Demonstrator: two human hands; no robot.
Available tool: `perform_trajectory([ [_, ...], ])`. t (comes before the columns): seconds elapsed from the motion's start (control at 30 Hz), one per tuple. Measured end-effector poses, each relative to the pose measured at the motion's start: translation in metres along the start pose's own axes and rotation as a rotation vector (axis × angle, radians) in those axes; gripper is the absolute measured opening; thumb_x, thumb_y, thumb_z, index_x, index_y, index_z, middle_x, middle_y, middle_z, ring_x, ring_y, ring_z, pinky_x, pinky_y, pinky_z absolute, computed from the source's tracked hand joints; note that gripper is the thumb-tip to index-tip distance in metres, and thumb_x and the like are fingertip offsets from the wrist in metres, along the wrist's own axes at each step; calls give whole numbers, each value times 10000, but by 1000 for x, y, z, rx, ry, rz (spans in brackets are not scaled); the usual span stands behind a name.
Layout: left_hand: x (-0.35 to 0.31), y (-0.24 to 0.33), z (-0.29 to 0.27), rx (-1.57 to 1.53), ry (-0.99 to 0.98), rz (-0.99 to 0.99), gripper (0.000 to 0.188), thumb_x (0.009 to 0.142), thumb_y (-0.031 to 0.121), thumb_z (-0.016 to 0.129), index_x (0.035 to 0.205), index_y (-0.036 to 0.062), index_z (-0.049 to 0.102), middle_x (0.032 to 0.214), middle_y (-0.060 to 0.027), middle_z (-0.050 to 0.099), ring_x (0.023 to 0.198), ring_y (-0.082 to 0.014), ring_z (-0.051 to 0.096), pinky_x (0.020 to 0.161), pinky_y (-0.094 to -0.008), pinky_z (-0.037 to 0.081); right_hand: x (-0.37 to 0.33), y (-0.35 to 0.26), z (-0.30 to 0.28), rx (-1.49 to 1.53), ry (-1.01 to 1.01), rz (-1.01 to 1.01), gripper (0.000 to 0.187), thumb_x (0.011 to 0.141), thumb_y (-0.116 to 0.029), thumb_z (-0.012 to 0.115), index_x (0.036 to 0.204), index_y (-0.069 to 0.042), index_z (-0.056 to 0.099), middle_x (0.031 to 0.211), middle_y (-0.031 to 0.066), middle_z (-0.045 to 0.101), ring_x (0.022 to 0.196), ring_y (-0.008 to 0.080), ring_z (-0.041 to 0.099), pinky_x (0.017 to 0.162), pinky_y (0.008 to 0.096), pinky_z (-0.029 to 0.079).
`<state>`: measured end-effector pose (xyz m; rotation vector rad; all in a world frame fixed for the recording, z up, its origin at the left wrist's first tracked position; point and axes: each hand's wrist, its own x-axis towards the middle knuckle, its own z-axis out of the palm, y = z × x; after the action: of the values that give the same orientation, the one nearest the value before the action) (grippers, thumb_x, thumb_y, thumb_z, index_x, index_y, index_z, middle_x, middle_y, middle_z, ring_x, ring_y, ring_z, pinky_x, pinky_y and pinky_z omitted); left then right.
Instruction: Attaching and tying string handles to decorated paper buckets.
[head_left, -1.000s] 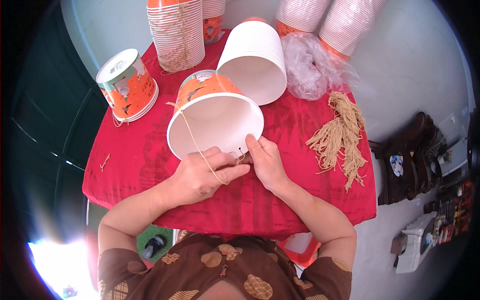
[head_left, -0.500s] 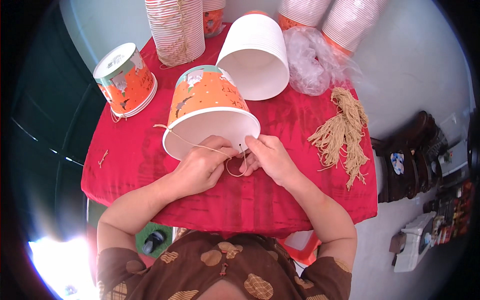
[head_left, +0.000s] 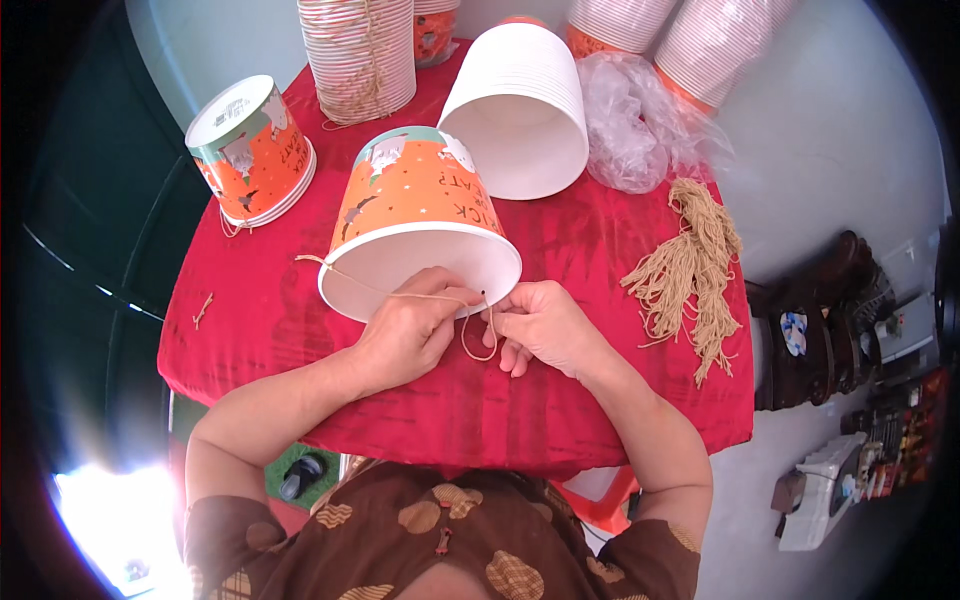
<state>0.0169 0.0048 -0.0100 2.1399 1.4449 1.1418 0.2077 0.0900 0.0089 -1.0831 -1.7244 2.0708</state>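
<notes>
An orange paper bucket with a green base band lies tilted on the table, its white mouth toward me. A tan string crosses that mouth from the left rim to a small hole near the right rim, then loops below it. My left hand, fingers closed, pinches the string at the lower rim. My right hand is beside the hole, thumb and forefinger pinched on the string, the other fingers curled loosely below. Part of the left fingers is inside the mouth.
Nested white buckets lie behind, beside a crumpled clear plastic bag. An upturned orange bucket stack stands left, a tall bucket stack at the back. A tan string bundle lies right on the red tablecloth.
My right hand has shifted from the rim to just below it, its fingers now drawn together at the string. The bucket has tipped slightly to the left.
</notes>
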Motion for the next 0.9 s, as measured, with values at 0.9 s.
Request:
perform_trajectory([
  [0.9,4,8,10,382,-56,178,325,713,30,626,1031,-32,650,923,-126,594,887,-306,579,779,-415,470,-3,0,0,142,103,65,145,861,-70,580,800,46,642,655,120,642,388,118,544,292,241,395],
])
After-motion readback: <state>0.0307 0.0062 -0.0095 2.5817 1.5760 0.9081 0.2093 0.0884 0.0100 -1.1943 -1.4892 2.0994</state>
